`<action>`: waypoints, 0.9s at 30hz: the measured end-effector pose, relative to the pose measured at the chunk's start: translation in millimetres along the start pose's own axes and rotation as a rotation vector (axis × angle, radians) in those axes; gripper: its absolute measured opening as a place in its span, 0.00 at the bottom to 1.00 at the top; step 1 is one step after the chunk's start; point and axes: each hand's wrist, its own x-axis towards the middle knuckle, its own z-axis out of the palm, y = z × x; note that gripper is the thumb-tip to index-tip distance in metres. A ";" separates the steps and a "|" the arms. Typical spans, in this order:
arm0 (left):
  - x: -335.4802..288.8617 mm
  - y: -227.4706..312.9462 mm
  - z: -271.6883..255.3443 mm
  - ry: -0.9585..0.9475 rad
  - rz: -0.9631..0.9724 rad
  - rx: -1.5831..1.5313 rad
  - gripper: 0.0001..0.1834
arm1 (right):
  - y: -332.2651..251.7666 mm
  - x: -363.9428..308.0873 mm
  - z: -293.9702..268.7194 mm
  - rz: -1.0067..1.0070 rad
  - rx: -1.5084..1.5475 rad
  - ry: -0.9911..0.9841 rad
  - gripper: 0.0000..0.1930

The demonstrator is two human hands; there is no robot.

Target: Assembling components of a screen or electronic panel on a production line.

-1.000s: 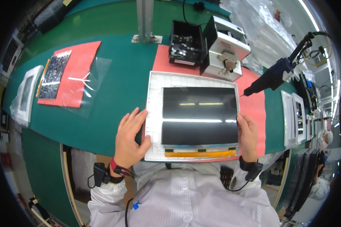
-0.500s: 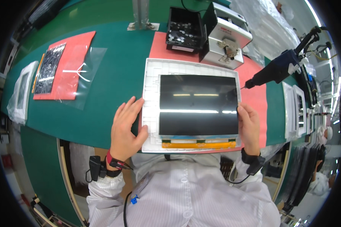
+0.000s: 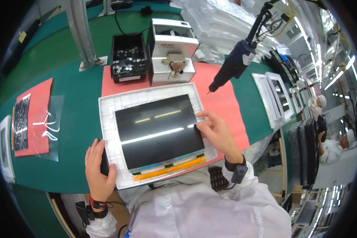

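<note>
Step, seemingly: steadying black panel [image 3: 162, 146] within white frame [image 3: 109, 119] near front edge of worktop [image 3: 77, 131] | left hand [image 3: 98, 174]: thumb and fingers apart at frame's left edge | right hand [image 3: 217, 135]: at panel's right edge, cannot tell if clamped | next move: probably calls for gentle contact

Black bin [image 3: 117, 77], near tabletop's [image 3: 73, 168] far edge: pieces [image 3: 129, 59] too small to identify. White frame's right rim [image 3: 196, 99]: partly hidden by right hand [image 3: 218, 133].

A green table [image 3: 77, 127] stretches across — behind it lies a green floor [image 3: 55, 53]. A gray post [image 3: 79, 33] stands at the table's far edge. Up at the right, long white lights [image 3: 319, 53] glow — lots of them, bright and thin.
</note>
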 end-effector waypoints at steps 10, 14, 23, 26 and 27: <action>2.8 2.7 2.1 -0.004 0.000 0.011 0.34 | -10.4 0.9 3.9 -0.338 -0.756 0.093 0.15; 2.9 4.9 3.1 -0.006 -0.015 0.013 0.34 | -3.7 0.1 8.9 -0.351 -0.826 0.117 0.15; 18.3 24.1 -24.2 -0.085 0.000 0.067 0.33 | 2.0 3.8 6.6 -0.335 -0.597 0.132 0.14; 68.5 77.2 -37.9 -0.158 0.132 0.132 0.31 | 3.1 3.2 2.5 -0.337 -0.569 0.156 0.14; 91.3 95.2 -33.9 -0.216 0.188 0.118 0.28 | 3.7 3.9 0.6 -0.339 -0.568 0.168 0.14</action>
